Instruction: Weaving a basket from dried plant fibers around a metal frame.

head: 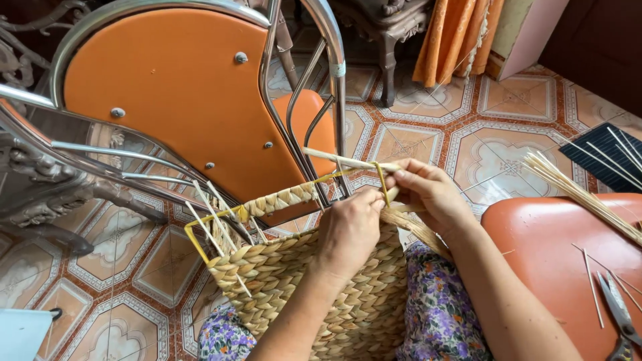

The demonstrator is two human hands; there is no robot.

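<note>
A half-woven straw basket (294, 274) rests on my lap, built on a yellow wire frame (200, 230). My left hand (349, 230) grips the basket's upper rim near the frame's right corner. My right hand (431, 194) pinches a pale straw strand (338, 159) that runs leftward over the yellow wire. A bundle of loose strands (418, 230) trails from under my right hand down toward my floral-patterned lap. Several thin white sticks (214, 224) poke up from the basket's left corner.
An orange chair with a chrome frame (180, 87) stands just beyond the basket. At right is an orange seat (555, 247) bearing a sheaf of thin reeds (578, 194) and scissors (618, 311). Patterned floor tiles (481, 147) lie around; carved dark furniture (40, 180) at left.
</note>
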